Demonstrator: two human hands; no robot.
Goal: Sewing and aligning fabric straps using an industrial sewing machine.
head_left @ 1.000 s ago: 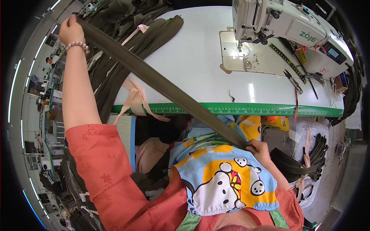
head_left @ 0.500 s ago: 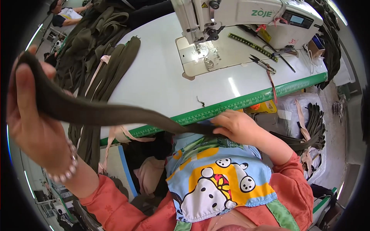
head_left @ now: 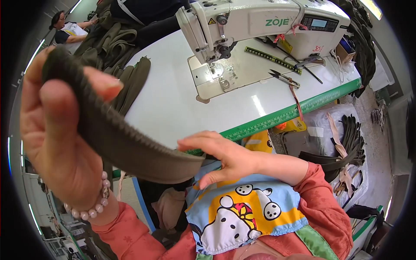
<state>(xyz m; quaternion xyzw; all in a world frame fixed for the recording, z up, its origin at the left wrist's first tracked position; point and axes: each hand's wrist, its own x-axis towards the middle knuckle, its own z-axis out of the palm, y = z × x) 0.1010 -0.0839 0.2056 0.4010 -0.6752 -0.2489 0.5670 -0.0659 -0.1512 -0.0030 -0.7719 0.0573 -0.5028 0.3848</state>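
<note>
My left hand point(head_left: 58, 130), raised at the left with a beaded bracelet on its wrist, is closed round a dark olive fabric strip point(head_left: 134, 149). The strip curves down to the right, and its upper edge shows a ridged seam. Its cut end hangs beside my right hand point(head_left: 225, 154). That hand is over the apron, thumb and fingers apart, with nothing gripped. Whether the fingers brush the strip's end I cannot tell. Beyond the hands stands a white sewing machine point(head_left: 255, 21) with its needle over the metal plate point(head_left: 208, 73).
Thread snips point(head_left: 284, 78) and a dark ruler point(head_left: 273, 60) lie on the white table point(head_left: 169, 104). A green measuring tape point(head_left: 299, 106) runs along its front edge. More olive strips point(head_left: 134, 84) lie at the left, others point(head_left: 353, 138) at the right. A person point(head_left: 71, 32) is far left.
My left hand has moved right and closer, bringing the strip along. My right hand has let go of the strip, moved left and spread its fingers. The view has shifted slightly.
</note>
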